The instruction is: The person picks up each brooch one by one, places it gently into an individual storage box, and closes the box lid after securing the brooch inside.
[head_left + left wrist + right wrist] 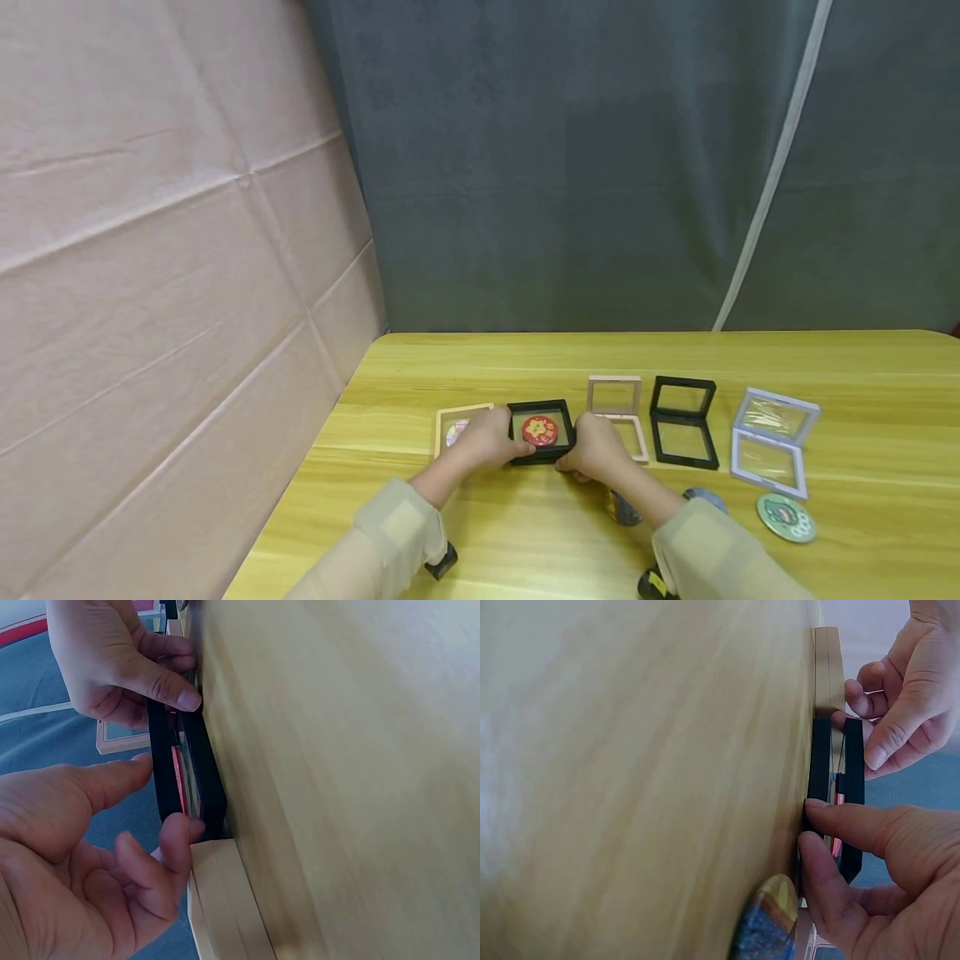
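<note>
A black display frame point(537, 406) lies on the table with a red round badge point(540, 430) bearing a yellow flower shape in it. From the left side, my left hand point(486, 437) holds the frame, its thumb along the front edge. My right hand point(600, 450) pinches the front right corner between thumb and finger. In the left wrist view the frame's two black halves point(205, 769) stand slightly apart, and the badge's red edge point(178, 780) shows between them. Fingers of both hands partly cover the frame's ends.
A beige frame point(441, 433) with a pale badge stands against the left hand. Farther right are opened frames: pink point(615, 378), black point(686, 461) and lavender point(772, 486). A green badge point(786, 517) and blue badge point(705, 498) lie nearer; another patterned badge point(769, 919) lies by the right hand.
</note>
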`<state>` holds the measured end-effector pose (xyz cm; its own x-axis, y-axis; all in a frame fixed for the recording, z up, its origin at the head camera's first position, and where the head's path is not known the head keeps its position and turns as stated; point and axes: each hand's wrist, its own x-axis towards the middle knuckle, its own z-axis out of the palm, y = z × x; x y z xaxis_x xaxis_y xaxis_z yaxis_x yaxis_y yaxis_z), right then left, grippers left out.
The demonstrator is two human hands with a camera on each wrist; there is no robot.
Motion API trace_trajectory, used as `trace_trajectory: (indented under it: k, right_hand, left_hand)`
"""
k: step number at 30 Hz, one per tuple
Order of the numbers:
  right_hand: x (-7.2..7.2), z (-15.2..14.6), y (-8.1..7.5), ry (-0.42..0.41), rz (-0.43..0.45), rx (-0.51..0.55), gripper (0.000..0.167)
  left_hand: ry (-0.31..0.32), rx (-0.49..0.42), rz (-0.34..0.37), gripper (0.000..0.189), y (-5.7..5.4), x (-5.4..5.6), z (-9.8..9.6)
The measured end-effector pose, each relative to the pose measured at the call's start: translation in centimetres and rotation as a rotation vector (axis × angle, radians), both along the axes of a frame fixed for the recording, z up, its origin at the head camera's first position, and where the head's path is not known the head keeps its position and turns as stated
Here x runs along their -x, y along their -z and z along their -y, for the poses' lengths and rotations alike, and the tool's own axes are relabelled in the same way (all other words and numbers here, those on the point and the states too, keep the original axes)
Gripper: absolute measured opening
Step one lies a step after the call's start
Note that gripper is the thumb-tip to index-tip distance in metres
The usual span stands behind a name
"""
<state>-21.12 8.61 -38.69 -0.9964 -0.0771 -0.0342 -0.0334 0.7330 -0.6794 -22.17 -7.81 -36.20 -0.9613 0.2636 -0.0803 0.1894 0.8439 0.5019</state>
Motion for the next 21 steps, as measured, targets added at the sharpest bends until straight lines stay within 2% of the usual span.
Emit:
trace_trajectory:
  k: [10,21]
  right_hand:
    - [0.04,-0.01,0.0,0.003,-0.002,-0.005,0.032]
    - [0.02,-0.01,0.09,0.005,0.002,0.003,0.031]
  left_hand:
    - [0.014,0.12,-0.057,0.034,0.18,-0.02,-0.38]
    - [-0.022,0.124,-0.014,0.034,-0.14,-0.07,-0.64]
